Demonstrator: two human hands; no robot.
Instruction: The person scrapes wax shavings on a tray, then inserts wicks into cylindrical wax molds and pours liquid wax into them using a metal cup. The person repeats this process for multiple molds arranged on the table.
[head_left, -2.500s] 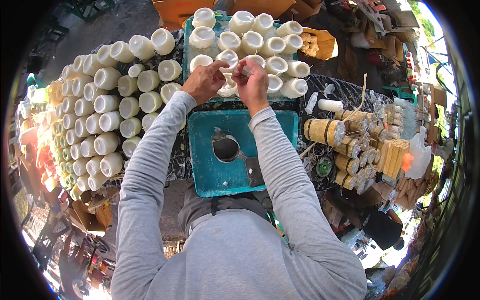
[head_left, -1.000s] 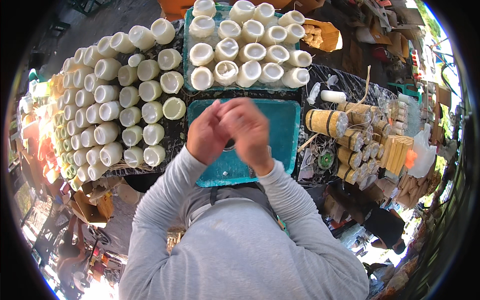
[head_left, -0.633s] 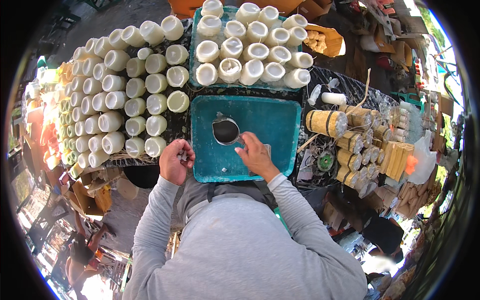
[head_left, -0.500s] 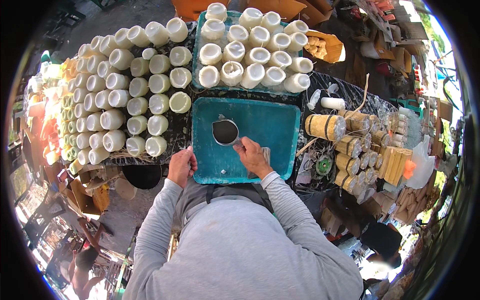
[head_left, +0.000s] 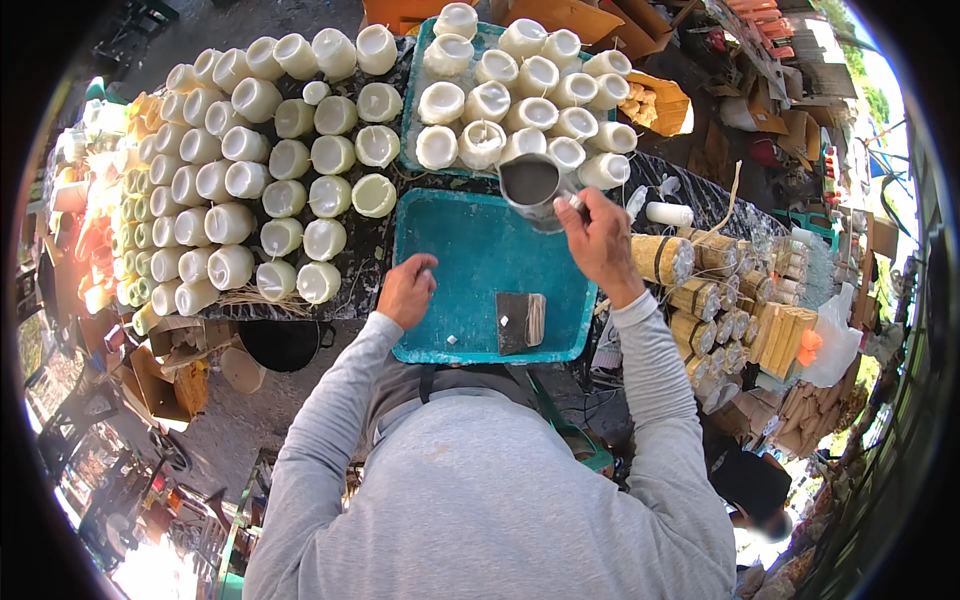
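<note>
My right hand (head_left: 600,240) is closed around the handle of a metal pitcher (head_left: 547,214), raised over the far right part of a teal tray (head_left: 455,250). The pitcher's mouth looks dark inside. Over the tray's left side is my left hand (head_left: 408,290), its fingers curled with nothing visible in them. A dark flat block (head_left: 512,325) lies at the tray's near right, with a small bundle of pale wicks (head_left: 536,320) on it. Just beyond the pitcher, white wax candles (head_left: 484,142) with wicks stand in rows in a second teal tray (head_left: 410,110).
Rows of pale candles (head_left: 325,195) fill the dark table on the left. At right are strapped yellowish bundles (head_left: 662,258) and a white cylinder (head_left: 670,213). Cardboard boxes (head_left: 560,22) lie behind the far tray. A black pot (head_left: 280,345) sits below the table's left edge.
My right hand has lifted the pitcher away and to the right, toward the far candles, uncovering the dark block. My left hand has moved slightly inward over the tray.
</note>
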